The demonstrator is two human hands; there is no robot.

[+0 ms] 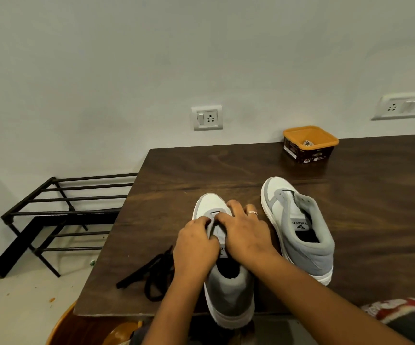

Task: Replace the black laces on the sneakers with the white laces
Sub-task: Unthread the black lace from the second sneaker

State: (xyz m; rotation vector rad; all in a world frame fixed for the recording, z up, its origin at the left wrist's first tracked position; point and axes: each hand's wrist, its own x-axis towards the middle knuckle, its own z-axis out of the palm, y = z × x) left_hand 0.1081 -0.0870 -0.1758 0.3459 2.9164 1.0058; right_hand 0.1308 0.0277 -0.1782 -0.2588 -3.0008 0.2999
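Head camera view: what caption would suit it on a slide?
Left hand and right hand work at the eyelets of the near sneaker; black laces lie beside it on the table.

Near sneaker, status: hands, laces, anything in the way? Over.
Left hand pinches eyelet flap of near sneaker; right hand over its tongue, grip unclear. Black laces heaped on table, left of it. Nothing in the way; white laces not in view.

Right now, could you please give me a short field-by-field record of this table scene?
near grey-and-white sneaker: upright on dark wooden table
left hand: pinches its grey eyelet flap
right hand: over its lacing, grip unclear
second grey-and-white sneaker: to its right, apart
loose black laces: piled on table, left of near sneaker
orange-rimmed brown tub: far table edge
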